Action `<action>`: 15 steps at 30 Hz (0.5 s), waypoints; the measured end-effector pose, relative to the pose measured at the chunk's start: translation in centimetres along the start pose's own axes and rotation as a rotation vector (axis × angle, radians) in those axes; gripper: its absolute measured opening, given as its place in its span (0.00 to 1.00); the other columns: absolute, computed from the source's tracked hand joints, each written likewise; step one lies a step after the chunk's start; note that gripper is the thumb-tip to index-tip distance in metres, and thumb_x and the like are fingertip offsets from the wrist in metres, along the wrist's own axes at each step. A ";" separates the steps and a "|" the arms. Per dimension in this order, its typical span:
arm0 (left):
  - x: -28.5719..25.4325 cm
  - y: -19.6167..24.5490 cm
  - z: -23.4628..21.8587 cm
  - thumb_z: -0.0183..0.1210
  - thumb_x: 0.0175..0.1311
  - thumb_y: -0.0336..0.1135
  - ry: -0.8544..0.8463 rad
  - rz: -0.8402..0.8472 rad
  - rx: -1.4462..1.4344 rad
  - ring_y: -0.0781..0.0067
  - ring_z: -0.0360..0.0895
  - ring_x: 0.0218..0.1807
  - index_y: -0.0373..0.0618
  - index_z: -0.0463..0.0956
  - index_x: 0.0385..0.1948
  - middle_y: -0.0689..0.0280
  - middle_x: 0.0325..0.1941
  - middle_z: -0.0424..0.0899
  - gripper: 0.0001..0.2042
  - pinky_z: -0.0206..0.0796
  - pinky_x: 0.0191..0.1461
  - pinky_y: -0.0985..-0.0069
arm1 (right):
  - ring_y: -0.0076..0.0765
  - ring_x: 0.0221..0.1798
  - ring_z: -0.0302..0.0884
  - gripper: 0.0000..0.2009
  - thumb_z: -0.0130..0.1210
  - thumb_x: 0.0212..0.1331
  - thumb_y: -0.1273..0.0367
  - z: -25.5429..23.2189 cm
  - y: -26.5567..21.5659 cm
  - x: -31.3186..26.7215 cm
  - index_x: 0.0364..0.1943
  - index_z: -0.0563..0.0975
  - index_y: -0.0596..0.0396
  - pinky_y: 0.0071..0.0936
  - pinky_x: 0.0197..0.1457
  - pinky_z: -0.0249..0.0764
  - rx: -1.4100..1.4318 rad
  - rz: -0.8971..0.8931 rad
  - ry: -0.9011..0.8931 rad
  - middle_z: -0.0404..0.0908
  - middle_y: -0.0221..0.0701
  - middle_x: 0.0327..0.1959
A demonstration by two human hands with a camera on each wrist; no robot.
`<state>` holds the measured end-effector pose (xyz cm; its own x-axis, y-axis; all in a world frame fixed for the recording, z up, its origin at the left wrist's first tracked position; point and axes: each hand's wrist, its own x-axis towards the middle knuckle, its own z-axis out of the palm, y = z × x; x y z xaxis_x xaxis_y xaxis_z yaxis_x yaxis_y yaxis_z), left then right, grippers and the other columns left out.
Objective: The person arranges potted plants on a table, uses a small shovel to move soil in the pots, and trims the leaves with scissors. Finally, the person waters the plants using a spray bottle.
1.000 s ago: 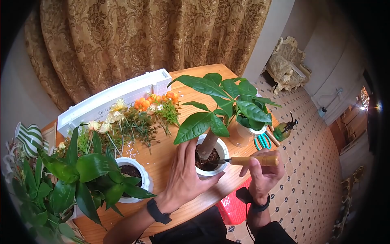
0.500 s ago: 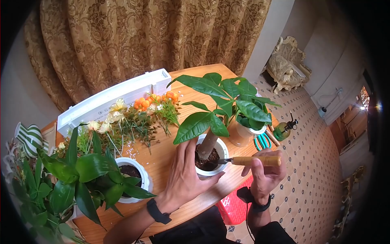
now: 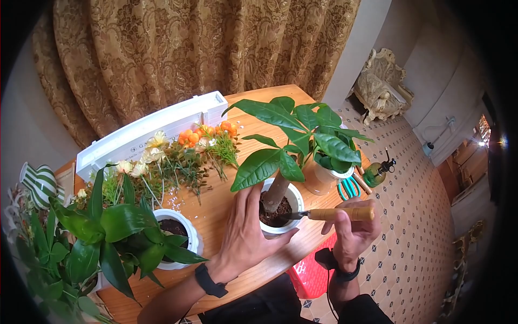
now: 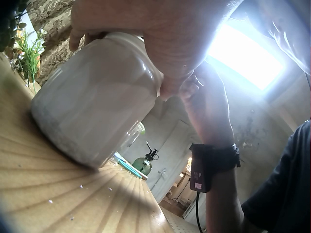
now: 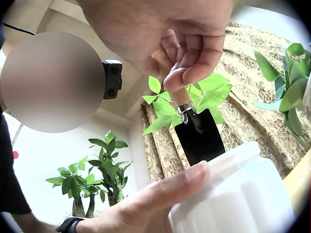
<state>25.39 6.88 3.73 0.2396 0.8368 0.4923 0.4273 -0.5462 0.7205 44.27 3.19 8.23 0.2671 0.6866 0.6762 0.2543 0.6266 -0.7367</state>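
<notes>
A white flowerpot (image 3: pixel 298 197) holds dark soil and a leafy green plant with a thick trunk (image 3: pixel 277 193). My left hand (image 3: pixel 245 235) grips this pot from its near left side, the thumb along the near rim and the fingers round the left wall. With my right hand (image 3: pixel 355 233) I hold a small trowel (image 3: pixel 342 214) by its wooden handle. In the right wrist view the black trowel blade (image 5: pixel 199 138) slants down into the pot, its tip hidden behind the rim. The pot wall (image 4: pixel 95 97) stands on the table in the left wrist view.
Left of the pot stands another white pot (image 3: pixel 191 237) with a broad-leaved plant. Artificial flowers (image 3: pixel 156 154) lie before a long white planter (image 3: pixel 151 129). Beyond the pot are teal-handled scissors (image 3: pixel 349 189) and a green spray bottle (image 3: pixel 376 175). A red stool (image 3: pixel 310 272) sits below the table edge.
My right hand and the trowel have shifted slightly to the right, drawing the blade a little toward the near right rim. The left hand and the pot look unmoved.
</notes>
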 end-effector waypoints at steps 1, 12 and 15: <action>0.0 0.0 0.0 0.80 0.44 0.46 -0.001 -0.001 -0.002 0.42 0.65 0.68 0.33 0.54 0.69 0.44 0.67 0.62 0.53 0.63 0.69 0.55 | 0.26 0.17 0.76 0.10 0.67 0.56 0.78 0.1 -0.1 0.0 0.31 0.73 0.62 0.21 0.20 0.69 0.032 0.007 0.027 0.81 0.39 0.22; 0.1 0.1 -0.1 0.80 0.43 0.46 -0.003 0.003 -0.006 0.42 0.65 0.69 0.33 0.54 0.69 0.45 0.67 0.62 0.53 0.63 0.69 0.55 | 0.29 0.18 0.77 0.11 0.65 0.57 0.80 -0.2 0.3 -0.2 0.36 0.71 0.64 0.23 0.19 0.72 -0.006 0.013 -0.044 0.81 0.42 0.28; 0.0 0.0 0.0 0.80 0.43 0.46 -0.001 0.006 -0.005 0.42 0.65 0.69 0.33 0.54 0.69 0.45 0.67 0.62 0.53 0.63 0.69 0.55 | 0.29 0.18 0.76 0.11 0.64 0.57 0.80 -0.4 0.3 0.0 0.37 0.71 0.66 0.23 0.18 0.72 0.038 0.011 -0.021 0.81 0.43 0.28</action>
<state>25.40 6.91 3.75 0.2432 0.8334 0.4964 0.4213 -0.5517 0.7198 44.71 3.22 7.99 0.2497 0.7010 0.6680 0.2160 0.6322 -0.7441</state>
